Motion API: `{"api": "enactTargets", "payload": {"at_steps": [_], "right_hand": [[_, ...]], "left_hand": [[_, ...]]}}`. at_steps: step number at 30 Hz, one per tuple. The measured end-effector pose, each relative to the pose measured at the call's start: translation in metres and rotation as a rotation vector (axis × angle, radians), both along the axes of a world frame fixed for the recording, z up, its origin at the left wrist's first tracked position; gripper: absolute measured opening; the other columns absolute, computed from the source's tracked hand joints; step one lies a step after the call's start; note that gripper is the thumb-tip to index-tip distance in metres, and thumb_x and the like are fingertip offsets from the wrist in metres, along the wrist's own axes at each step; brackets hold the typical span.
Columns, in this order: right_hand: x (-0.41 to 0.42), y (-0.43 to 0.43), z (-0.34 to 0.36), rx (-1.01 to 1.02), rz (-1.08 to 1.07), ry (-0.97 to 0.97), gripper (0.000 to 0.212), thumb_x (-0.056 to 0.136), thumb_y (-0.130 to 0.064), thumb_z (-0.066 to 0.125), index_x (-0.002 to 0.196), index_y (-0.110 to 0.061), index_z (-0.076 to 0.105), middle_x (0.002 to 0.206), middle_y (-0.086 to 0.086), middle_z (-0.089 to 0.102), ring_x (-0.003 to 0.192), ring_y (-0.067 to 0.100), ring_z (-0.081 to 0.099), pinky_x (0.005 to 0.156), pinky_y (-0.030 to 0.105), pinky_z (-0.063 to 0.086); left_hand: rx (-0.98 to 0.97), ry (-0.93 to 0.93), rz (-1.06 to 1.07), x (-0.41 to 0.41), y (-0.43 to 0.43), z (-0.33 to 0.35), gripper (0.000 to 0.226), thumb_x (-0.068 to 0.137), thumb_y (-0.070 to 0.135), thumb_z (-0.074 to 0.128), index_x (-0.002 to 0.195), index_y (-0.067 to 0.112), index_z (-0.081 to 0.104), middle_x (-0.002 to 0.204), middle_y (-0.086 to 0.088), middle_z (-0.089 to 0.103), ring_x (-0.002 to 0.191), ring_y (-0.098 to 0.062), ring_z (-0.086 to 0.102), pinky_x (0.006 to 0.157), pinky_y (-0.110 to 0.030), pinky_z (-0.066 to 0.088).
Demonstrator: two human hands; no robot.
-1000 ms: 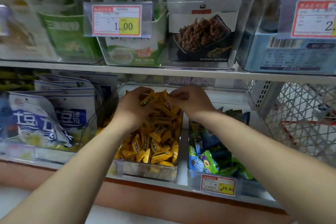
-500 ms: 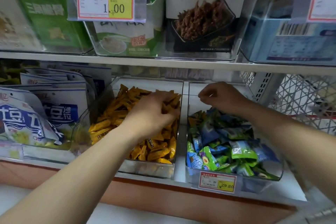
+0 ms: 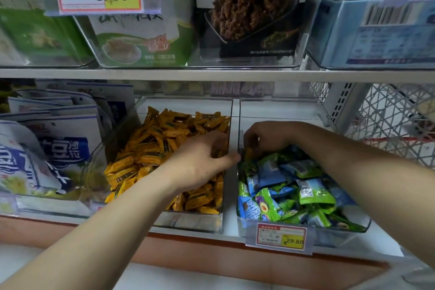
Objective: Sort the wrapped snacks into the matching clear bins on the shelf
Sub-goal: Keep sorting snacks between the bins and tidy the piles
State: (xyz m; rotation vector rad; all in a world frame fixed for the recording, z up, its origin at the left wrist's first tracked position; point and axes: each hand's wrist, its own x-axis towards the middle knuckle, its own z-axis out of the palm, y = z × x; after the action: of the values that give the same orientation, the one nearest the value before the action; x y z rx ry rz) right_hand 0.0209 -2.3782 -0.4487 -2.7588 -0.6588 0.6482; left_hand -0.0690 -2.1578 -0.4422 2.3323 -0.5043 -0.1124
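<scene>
Head view: the right hand (image 3: 266,139) curls at the green bin (image 3: 341,235), in its ten-o'clock corner, pinching what looks like a stray yellow snack (image 3: 248,152); the yellow bin (image 3: 188,221) lies just beside at nine o'clock; the left hand (image 3: 200,162) dips there, nearer, fingers bent; I cannot tell whether it holds anything.

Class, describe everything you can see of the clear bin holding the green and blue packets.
The clear bin is a see-through, open-topped plastic box. It stands upright on the lower shelf, beside the bin of yellow snacks. Green and blue packets fill its front part, and the back looks bare. A red-and-yellow price tag marked 29.80 hangs on its front wall. The right hand reaches into its back-left corner with its fingers curled.
</scene>
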Motion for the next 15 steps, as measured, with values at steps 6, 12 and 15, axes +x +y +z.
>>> {"api": "enactTargets", "payload": {"at_steps": [6,12,15], "right_hand": [[-0.033,-0.015,0.032,0.497,-0.264,-0.276,0.022,0.093,-0.041,0.065,0.094,-0.019,0.065,0.092,-0.002,0.07,0.075,0.011,0.07,0.071,0.034,0.058],[-0.066,-0.008,0.048,1.034,-0.281,-0.089,0.006,0.094,-0.025,0.067,0.09,-0.022,0.071,0.088,0.002,0.076,0.079,0.02,0.073,0.069,0.031,0.06],[-0.06,-0.003,0.046,1.106,-0.303,0.03,0.017,0.097,-0.027,0.061,0.088,-0.023,0.075,0.092,0.006,0.077,0.083,0.022,0.073,0.069,0.029,0.058]], "left_hand": [[-0.053,-0.14,0.058,-0.002,-0.006,0.01,0.041,0.083,0.05,0.072,0.117,0.046,0.051,0.102,0.03,0.056,0.096,0.006,0.053,0.076,-0.007,0.04],[-0.28,-0.214,0.112,-0.008,-0.025,0.018,0.05,0.087,0.036,0.073,0.132,0.032,0.052,0.115,0.013,0.064,0.101,-0.001,0.06,0.085,-0.015,0.047],[-0.259,-0.273,0.139,-0.007,-0.028,0.018,0.027,0.091,0.026,0.069,0.117,0.029,0.062,0.097,0.012,0.067,0.088,-0.003,0.062,0.07,-0.005,0.041]]}}
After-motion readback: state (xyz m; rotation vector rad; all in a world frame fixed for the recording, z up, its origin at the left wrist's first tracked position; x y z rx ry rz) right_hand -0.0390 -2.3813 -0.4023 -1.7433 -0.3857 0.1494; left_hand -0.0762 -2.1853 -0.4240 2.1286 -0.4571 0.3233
